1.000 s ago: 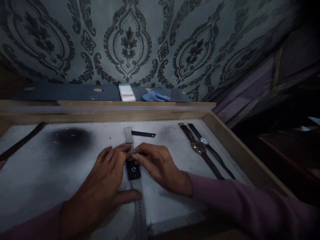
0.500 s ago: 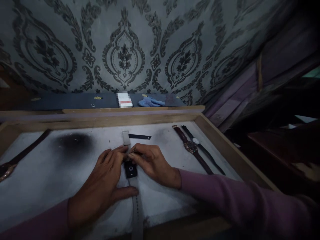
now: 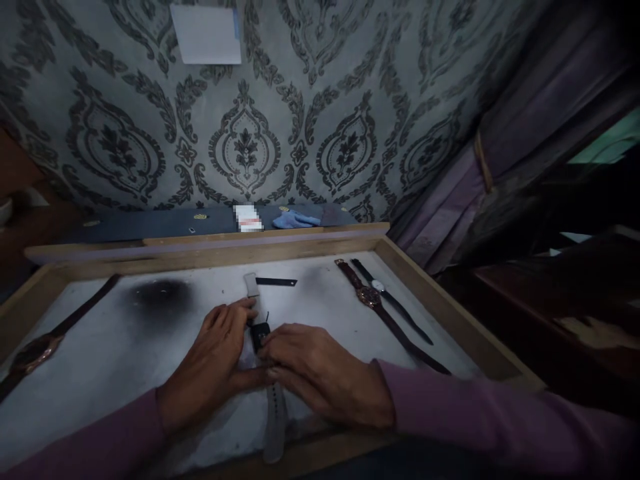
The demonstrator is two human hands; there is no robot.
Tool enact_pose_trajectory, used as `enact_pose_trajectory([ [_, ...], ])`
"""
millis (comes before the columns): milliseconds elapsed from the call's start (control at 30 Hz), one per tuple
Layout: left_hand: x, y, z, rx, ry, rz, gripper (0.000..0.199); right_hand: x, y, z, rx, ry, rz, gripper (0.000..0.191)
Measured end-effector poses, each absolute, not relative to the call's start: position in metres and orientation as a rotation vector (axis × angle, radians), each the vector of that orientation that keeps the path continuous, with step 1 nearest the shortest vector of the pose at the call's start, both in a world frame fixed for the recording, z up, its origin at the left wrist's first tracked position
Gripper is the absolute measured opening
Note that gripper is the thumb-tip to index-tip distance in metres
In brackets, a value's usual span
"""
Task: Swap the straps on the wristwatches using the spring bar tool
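A smartwatch with a black face [image 3: 259,333] and a pale grey strap [image 3: 275,420] lies lengthwise on the white tray floor. From the left, my left hand [image 3: 215,353] holds it, fingertips by the upper strap and thumb across the lower strap. My right hand [image 3: 325,373] is closed at the lower right edge of the watch face, its fingertips near my left thumb; what they pinch, if anything, is hidden. A thin dark pin-like piece [image 3: 267,317] shows just above the face. Past the upper strap end lies a flat black strip [image 3: 277,282].
The tray has a wooden rim [image 3: 225,249]. A brown watch [image 3: 369,297] and a slim black watch [image 3: 379,286] lie at the right, another brown watch [image 3: 37,353] at the left. Behind the rim are a blue cloth [image 3: 295,219] and a white box [image 3: 248,218].
My right hand has moved down from the top of the watch face to its lower right edge, uncovering the thin dark piece. The view has tilted up, bringing a white wall sheet into sight.
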State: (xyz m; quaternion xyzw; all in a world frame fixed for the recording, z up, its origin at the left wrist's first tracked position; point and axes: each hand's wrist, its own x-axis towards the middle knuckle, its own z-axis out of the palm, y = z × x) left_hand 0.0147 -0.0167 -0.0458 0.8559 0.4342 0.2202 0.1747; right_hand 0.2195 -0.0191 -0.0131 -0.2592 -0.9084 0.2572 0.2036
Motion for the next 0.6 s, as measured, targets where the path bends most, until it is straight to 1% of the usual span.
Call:
enact_pose_trajectory([
  [167,0.014,-0.016,-0.043,2.402,1.244,0.591,0.049,0.227,-0.032,-0.028,-0.730,-2.613,0.581,0.011],
  [267,0.014,-0.015,-0.043,2.396,1.254,0.590,0.052,0.231,-0.034,-0.033,-0.737,-2.652,0.493,0.014],
  [367,0.015,-0.014,-0.045,2.398,1.255,0.595,0.055,0.231,-0.031,-0.029,-0.667,-2.767,0.461,0.016],
  [500,0.011,-0.013,-0.043,2.388,1.216,0.598,0.056,0.227,-0.023,-0.019,-0.623,-2.824,0.398,0.011],
  [533,0.009,-0.012,-0.040,2.379,1.190,0.593,0.054,0.226,-0.022,-0.017,-0.617,-2.828,0.385,0.010],
  [600,0.005,-0.008,-0.033,2.327,1.140,0.599,0.041,0.225,-0.019,-0.015,-0.597,-2.839,0.369,0.012],
])
